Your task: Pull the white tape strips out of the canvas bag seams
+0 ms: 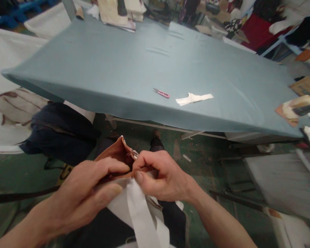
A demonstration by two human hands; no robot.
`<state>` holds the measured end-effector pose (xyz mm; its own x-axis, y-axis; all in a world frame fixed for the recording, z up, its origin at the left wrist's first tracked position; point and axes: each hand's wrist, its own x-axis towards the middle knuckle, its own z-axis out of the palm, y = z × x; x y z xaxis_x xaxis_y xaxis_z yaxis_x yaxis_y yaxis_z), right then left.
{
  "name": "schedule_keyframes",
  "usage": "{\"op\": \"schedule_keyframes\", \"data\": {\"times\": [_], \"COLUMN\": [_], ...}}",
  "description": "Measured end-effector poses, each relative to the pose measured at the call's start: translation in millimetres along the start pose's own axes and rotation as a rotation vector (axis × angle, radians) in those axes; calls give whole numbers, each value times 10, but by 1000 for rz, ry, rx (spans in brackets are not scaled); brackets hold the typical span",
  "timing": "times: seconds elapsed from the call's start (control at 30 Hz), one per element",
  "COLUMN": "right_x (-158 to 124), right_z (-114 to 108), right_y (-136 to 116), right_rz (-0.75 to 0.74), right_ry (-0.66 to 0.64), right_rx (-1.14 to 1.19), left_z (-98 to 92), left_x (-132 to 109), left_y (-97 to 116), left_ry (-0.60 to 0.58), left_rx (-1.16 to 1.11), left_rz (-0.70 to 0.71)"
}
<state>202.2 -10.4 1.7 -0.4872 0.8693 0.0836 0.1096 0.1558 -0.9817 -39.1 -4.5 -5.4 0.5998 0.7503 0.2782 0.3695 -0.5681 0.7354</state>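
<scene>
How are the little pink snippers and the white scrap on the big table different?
Colour: the snippers have a pink handle, but the scrap is whitish all over.
Shape: the snippers are slim; the scrap is uneven, with a bump in the middle.
Size: the scrap looks longer than the snippers.
Both lie on the blue-grey table, untouched by the left hand or right hand.

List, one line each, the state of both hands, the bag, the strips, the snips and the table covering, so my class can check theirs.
Brown-lined bag: open at the top
Left hand: gripping the rim
Right hand: pinching the rim
Hanging white strip: draped downward
Crumpled white strip: lying loose
Thread snips: lying unheld
Blue-grey table covering: spread, lightly creased
</scene>
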Motion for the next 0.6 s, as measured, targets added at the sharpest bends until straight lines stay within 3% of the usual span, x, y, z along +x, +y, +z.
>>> {"op": "schedule_keyframes", "data": {"times": [0.1, 0.2, 0.47, 0.6], "right_x": [-13, -38, -145, -161], "right_z": [-61, -92, -37, 3], "right_y": [-58, -94, -22, 58], "right_rz": [-235, -316, -348, -327], "right_ry": [26, 43, 107, 96], "right_rx": [-272, -423, -531, -484], "left_z": [-112, -147, 68, 82], "left_x": [95, 197, 108, 107], "left_y": [95, 82, -118, -156], "left_ry": [-158, -241, -15, -24], "left_rx": [-162, -202, 165, 175], "left_rz": [-149, -94, 327, 333]}}
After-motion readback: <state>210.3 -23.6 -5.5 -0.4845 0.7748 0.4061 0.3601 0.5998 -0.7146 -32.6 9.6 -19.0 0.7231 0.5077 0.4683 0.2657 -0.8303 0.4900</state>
